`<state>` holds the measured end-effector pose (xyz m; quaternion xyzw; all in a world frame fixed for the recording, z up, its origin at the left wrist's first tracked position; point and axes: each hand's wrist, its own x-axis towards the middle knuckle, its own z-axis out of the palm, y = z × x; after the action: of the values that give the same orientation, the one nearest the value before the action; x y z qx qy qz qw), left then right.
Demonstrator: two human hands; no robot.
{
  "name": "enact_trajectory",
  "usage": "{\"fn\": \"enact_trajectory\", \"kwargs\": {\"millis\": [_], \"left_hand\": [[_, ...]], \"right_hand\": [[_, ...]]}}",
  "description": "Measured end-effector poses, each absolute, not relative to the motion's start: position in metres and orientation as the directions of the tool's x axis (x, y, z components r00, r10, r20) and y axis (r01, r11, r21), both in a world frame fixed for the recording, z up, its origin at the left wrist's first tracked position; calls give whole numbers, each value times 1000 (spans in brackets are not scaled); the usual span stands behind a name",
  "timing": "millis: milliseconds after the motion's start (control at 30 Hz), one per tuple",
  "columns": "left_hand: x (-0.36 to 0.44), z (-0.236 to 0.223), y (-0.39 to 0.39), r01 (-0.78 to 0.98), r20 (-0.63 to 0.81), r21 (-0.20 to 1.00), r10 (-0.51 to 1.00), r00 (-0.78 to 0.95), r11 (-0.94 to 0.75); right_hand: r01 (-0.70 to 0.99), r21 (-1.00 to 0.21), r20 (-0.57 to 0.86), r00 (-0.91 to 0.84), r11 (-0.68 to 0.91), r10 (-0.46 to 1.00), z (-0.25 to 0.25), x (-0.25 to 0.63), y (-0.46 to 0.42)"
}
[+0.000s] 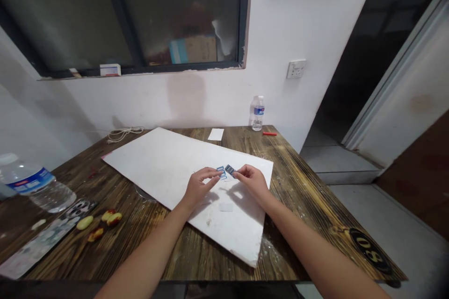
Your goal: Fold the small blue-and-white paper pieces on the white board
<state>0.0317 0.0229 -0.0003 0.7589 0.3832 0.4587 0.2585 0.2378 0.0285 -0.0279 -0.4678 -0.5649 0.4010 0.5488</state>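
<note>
My left hand [201, 184] pinches a small blue-edged frame with openings in it [221, 173] between thumb and fingers. Held in the fingertips of my right hand [251, 178] is a small dark rectangular piece with pale stripes [229, 169]. The two pieces are close together, just above a white board [168, 154]; whether they touch I cannot tell. A small pale rectangle [226, 207] lies on the board below my hands, whose shadows fall around it. The pieces are too small to name more exactly.
The board lies slantwise on a wooden table [298, 224]. Behind it are a white card [216, 134], a water bottle [257, 114] and a red stick-like object [270, 133]. At left are a large bottle [35, 184], jujube-like fruits [114, 218], a patterned strip [42, 245] and a cable [124, 134].
</note>
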Motion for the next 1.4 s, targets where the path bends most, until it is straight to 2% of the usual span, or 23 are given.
{"fn": "enact_trajectory", "kwargs": {"millis": [133, 300, 467, 567, 667, 800, 900, 1000, 1233, 1400], "left_hand": [[41, -7, 21, 304, 425, 831, 884, 194, -466], [45, -14, 23, 241, 346, 901, 933, 100, -360], [47, -14, 24, 147, 285, 946, 957, 54, -290], [47, -15, 23, 189, 234, 950, 968, 90, -248], [46, -14, 22, 319, 232, 912, 966, 117, -258], [43, -6, 19, 511, 366, 751, 908, 206, -418], [40, 0, 17, 531, 412, 659, 846, 337, -532], [37, 0, 18, 541, 371, 626, 824, 428, -563], [34, -10, 22, 574, 325, 578, 809, 490, -580], [35, -10, 22, 617, 299, 516, 800, 520, -594]], "right_hand": [[8, -976, 216, 1, 216, 976, -28, 232, 26], [-1, -972, 236, -62, 236, 970, -26, 229, 22], [108, -954, 270, -88, 278, 959, -22, 230, 18], [198, -922, 317, -112, 334, 942, -21, 230, 15], [298, -865, 378, -138, 403, 915, -20, 233, 14], [448, -758, 443, -180, 474, 878, -17, 239, 15], [522, -674, 468, -245, 522, 849, -17, 242, 16], [546, -613, 470, -329, 571, 819, -18, 244, 17], [533, -543, 443, -474, 649, 761, -25, 247, 21], [560, -510, 422, -499, 653, 757, -25, 250, 22]]}}
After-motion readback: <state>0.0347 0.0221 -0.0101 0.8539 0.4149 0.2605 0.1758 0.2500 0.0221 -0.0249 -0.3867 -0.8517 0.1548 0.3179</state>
